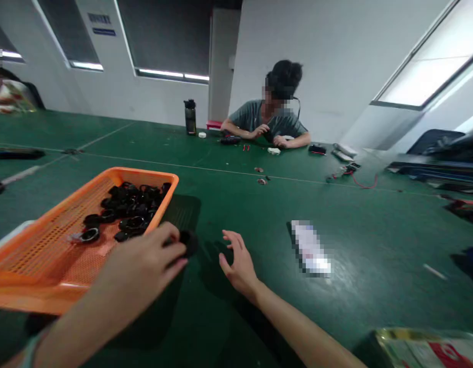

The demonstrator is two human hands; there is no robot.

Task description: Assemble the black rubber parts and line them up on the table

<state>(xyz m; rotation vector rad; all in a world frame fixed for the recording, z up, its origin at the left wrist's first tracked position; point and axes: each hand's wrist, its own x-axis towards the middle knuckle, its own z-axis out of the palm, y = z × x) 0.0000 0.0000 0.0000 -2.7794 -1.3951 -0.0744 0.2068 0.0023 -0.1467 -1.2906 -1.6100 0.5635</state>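
My left hand (152,260) pinches a black ring (189,242) between thumb and fingertips, just past the near corner of the orange basket (37,245). My right hand (238,260) hovers beside it, fingers spread, holding nothing, low over the green counter (229,204). The basket holds a heap of more black rings (129,207) at its far end. A white card (310,248) lies to the right. Farther off, a dark bottle (190,116) stands near a seated person (273,115) whose hands work on small parts.
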